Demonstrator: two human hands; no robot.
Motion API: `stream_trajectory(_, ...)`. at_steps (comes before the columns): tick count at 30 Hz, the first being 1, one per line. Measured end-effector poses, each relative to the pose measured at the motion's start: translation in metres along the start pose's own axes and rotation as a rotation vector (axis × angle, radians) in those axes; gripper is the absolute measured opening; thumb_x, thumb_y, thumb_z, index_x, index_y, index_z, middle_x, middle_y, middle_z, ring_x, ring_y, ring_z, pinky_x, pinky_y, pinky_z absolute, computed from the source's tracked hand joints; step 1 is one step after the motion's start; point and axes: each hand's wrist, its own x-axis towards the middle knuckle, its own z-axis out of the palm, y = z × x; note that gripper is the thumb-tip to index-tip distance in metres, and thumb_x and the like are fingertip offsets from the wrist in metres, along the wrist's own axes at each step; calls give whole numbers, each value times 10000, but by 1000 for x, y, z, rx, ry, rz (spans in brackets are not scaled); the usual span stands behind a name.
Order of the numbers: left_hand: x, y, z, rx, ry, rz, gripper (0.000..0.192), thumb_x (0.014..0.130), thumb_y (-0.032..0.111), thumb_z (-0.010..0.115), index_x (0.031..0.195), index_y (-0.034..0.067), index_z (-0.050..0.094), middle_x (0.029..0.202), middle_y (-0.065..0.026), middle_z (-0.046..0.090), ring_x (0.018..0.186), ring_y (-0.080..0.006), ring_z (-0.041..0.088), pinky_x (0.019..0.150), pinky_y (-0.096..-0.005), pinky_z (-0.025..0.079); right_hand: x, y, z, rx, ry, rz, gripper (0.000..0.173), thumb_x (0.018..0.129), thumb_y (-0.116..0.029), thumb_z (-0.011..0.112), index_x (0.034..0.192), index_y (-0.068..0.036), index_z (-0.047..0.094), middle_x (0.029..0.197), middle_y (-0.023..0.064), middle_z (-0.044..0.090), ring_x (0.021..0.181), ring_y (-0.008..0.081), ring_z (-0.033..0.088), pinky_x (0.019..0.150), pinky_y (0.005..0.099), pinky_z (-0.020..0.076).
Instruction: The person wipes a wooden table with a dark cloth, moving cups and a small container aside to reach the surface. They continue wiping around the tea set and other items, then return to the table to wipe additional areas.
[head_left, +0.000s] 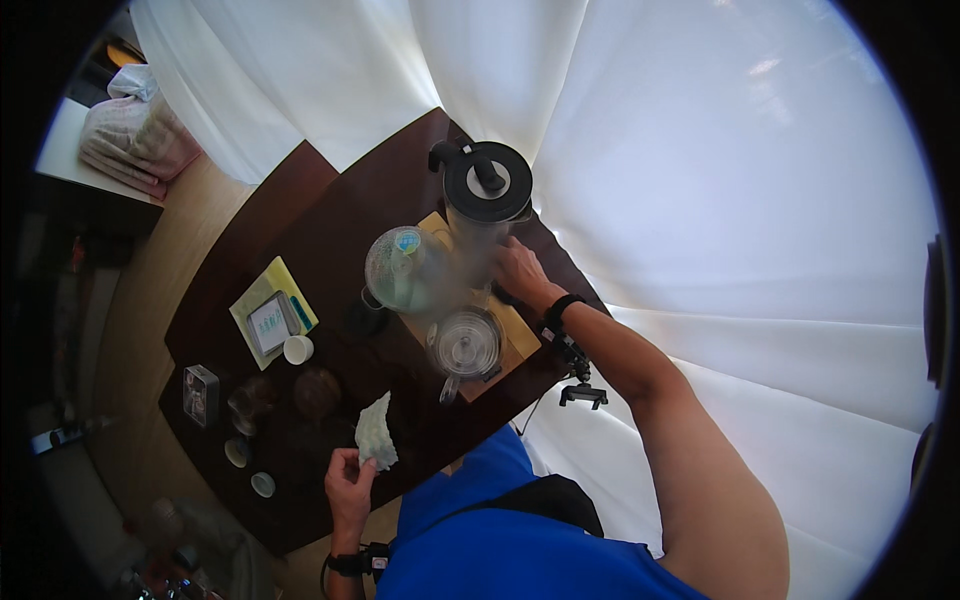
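Note:
Between its thumb and fingers, my left hand (350, 480) holds a crumpled pale paper or cloth piece (376, 431) over the near edge of the dark wooden table (330, 225). My right hand (521, 274) reaches to the base of a tall jug (487, 184) with a black lid; its fingertips are partly hidden, so what they grip is unclear. Left of that hand stands a round glass vessel (405, 270) with fogged walls. Nearer me, a clear glass teapot (466, 343) sits on a wooden board (517, 330). A hazy blur covers the area between them.
At the left lie a yellow-green pad (259, 300) with a framed card (270, 326) bearing writing, a white cup (298, 349), a metal tin (201, 396) and two small cups (238, 452). White curtains (720, 187) hang behind the table. A small clamp mount (583, 395) hangs by my right wrist.

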Motion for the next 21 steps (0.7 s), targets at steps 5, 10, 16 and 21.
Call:
stream_trajectory(5,-8,0,5,-4,-7,-28,153,998,59,735,1072,2,613,945,-33,678,834,-91,656,745,-283,595,-2,-4,-3,-86,-104,58,410,951,-255,689,1350,-177,747,1201,252,627,1016,486,699,916,533,601)
stream_trajectory(10,-1,11,9,52,-26,37,142,1001,61,729,1067,11,613,941,-28,677,832,-88,654,737,-271,580,-9,16,4,-91,-139,81,375,936,-248,689,1276,-98,736,1209,258,633,1038,495,698,913,542,602)
stream_trajectory(16,8,11,8,-87,18,63,151,987,68,748,1055,14,624,871,-11,651,782,-81,631,729,-256,544,-59,31,9,-129,-169,267,345,934,-197,676,1236,-30,681,1208,325,621,1071,543,685,917,565,596)
stream_trajectory(21,34,-22,8,-57,-48,53,144,996,74,739,1052,14,621,885,-8,652,792,-82,645,701,-279,600,-75,7,12,-193,-174,461,380,975,-195,656,1273,34,597,1183,350,651,1033,568,697,935,552,595)
